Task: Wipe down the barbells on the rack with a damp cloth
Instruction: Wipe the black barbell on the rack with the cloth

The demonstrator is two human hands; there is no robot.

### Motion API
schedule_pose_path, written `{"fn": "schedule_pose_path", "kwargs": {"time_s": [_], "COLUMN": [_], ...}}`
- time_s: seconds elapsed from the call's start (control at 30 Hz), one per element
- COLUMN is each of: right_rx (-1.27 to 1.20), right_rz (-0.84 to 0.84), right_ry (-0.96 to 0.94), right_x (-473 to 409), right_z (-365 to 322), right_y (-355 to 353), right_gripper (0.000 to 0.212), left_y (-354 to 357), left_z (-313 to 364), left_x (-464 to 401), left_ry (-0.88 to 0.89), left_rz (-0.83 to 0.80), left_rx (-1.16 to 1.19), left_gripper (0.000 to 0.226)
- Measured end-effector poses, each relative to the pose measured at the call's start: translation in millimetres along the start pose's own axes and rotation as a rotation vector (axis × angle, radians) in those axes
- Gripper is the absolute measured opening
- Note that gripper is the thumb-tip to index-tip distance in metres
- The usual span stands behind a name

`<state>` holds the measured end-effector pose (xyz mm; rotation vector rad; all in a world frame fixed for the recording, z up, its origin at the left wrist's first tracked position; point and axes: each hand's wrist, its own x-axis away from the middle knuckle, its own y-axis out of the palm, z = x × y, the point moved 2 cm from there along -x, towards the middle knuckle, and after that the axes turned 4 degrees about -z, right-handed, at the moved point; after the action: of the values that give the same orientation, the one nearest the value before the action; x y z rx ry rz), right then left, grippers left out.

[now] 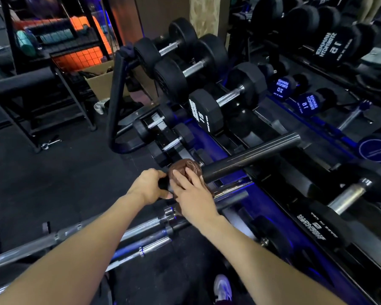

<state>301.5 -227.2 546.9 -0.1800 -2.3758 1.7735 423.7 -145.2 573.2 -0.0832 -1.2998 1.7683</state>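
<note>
Dim gym scene; blue light glows along the black metal dumbbell rack [209, 137], orange glow upper left. Wide-angle bending at edges, soft blur throughout.

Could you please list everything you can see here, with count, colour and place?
Cloth: one, brown, bunched around the top barbell by its sleeve.
Barbells: several, chrome and dark, stacked lower left to centre.
Barbell sleeve: one, dark grey, jutting right of the cloth.
Dumbbells: many, black with chrome handles, on the rack.
Cardboard box: one, tan, on the floor, upper left.
Wire shelf: one, black, upper left.
Shoe: one, white, bottom centre.
Left hand: grips the bar beside the cloth.
Right hand: presses on the cloth.
</note>
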Motion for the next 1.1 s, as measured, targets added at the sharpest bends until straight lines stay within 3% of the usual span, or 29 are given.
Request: {"fn": "schedule_pose_path", "kwargs": {"time_s": [0.1, 0.27, 0.37, 0.53, 0.63, 0.7, 0.8, 0.93, 1.0, 1.1], "right_rx": [0.071, 0.095, -0.005, -0.037, -0.036, -0.034, -0.027, -0.069, -0.015, -0.009], "right_rz": [0.064, 0.083, 0.13, 0.168, 0.155, 0.086, 0.145, 0.209, 0.295, 0.261], "right_ry": [-0.038, 0.222, 0.352, 0.008, -0.035, 0.085, 0.313, 0.444, 0.324, 0.137], "right_x": [5.5, 16.3, 9.3, 3.8, 6.6, 13.0, 22.9, 18.7, 16.5, 24.9], "right_z": [26.9, 99.2, 81.1, 5.9, 31.5, 73.4, 130.2, 118.5, 86.5, 62.6], "right_y": [-9.7, -22.9, -26.7, 4.0, -6.7, -16.1, -35.6, -37.5, -26.8, -10.3], "right_gripper": [0.07, 0.072, 0.062, 0.053, 0.068, 0.077, 0.08, 0.062, 0.054, 0.045], "left_y": [-1.6, -1.5, -0.3, -3.1, -5.6, -6.2, -5.6, -8.3, -4.2, 13.9], "left_z": [-3.1, -5.4, -3.1, -0.6, 2.2, 3.5, 10.5, 34.3, 56.7, 89.9], "left_x": [-0.2, -3.4, -5.1, -7.1, -6.8, -6.5, -5.8, -6.1, -7.2, -10.9], "left_ry": [-0.003, -0.036, -0.029, -0.018, -0.041, -0.062, -0.081, -0.14, -0.117, -0.016], "left_rz": [0.004, -0.026, -0.029, -0.039, -0.058, -0.051, -0.092, -0.139, -0.091, 0.057], "left_rx": [-0.012, 0.002, -0.038, -0.091, -0.113, -0.126, -0.218, -0.427, -0.534, -0.602], "left_gripper": [0.058, 0.073, 0.07, 0.041, 0.049, 0.063, 0.067, 0.055, 0.053, 0.051]}}
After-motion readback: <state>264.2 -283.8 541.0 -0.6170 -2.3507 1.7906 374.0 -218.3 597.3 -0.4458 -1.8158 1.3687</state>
